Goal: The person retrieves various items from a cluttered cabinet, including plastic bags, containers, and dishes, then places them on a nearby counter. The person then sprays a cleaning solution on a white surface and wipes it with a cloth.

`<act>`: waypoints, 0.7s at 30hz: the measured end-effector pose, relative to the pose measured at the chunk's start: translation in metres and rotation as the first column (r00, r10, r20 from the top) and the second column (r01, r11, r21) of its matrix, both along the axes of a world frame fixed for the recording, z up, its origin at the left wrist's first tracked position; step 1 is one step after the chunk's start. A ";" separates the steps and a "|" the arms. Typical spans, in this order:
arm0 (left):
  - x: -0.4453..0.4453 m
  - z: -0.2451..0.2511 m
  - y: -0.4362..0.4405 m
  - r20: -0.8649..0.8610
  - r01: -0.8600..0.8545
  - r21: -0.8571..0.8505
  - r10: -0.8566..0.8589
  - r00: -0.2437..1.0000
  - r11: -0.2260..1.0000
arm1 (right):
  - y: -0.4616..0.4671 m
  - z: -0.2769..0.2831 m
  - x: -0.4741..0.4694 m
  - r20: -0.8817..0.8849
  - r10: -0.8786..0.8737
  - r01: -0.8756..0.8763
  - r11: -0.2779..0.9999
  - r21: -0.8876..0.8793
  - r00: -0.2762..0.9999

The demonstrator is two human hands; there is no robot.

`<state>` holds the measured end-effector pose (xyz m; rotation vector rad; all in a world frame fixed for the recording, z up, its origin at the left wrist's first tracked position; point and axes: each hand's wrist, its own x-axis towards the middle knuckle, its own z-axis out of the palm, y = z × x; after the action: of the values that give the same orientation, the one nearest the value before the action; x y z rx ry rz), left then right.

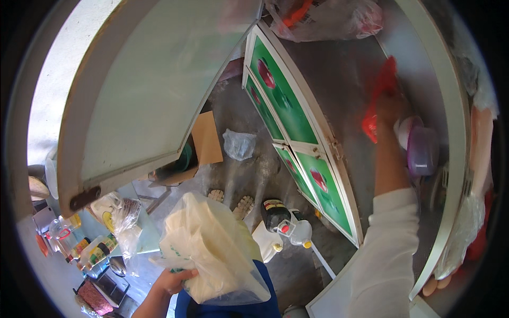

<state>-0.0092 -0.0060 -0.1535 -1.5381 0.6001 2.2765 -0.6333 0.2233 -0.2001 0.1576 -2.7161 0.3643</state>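
Observation:
My left hand (175, 280) grips the lower edge of a clear plastic bag (214, 246) with pale, flat, folded contents; I cannot tell what they are. The bag hangs in front of my blue clothing. Reaching into a cabinet, my right hand (389, 106) is blurred, with a red plastic bag (383, 83) in its grasp. Red plastic shows both above and below the fingers. Close beside that wrist, against the cabinet's side, sit a white bowl (405, 131) and a purple translucent plastic container (423, 153).
An open cabinet door (159, 91) juts out at upper left; green apple-print doors (298, 131) slant through the middle. Plastic bags (330, 20) fill the cabinet's far end. On the floor stand a dark bottle (275, 214), a clear jug (301, 232) and a cardboard box (206, 139).

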 end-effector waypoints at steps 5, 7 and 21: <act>0.009 -0.014 0.011 0.103 -0.082 -0.011 0.083 0.991 0.997 | 0.007 -0.011 -0.094 0.135 -0.497 0.478 0.866 0.149 0.857; 0.007 -0.015 0.015 0.092 -0.120 -0.018 0.121 0.988 0.993 | -0.003 0.002 -0.101 0.180 -0.440 0.406 0.892 0.199 0.880; 0.007 -0.034 0.028 0.175 -0.166 -0.021 0.167 0.970 0.986 | 0.009 -0.039 -0.214 0.102 0.034 -0.048 0.990 0.136 0.994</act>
<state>-0.0025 0.0217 -0.1873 -1.8319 0.4459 2.2242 -0.8475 0.2319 -0.2394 0.2404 -2.8410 0.1997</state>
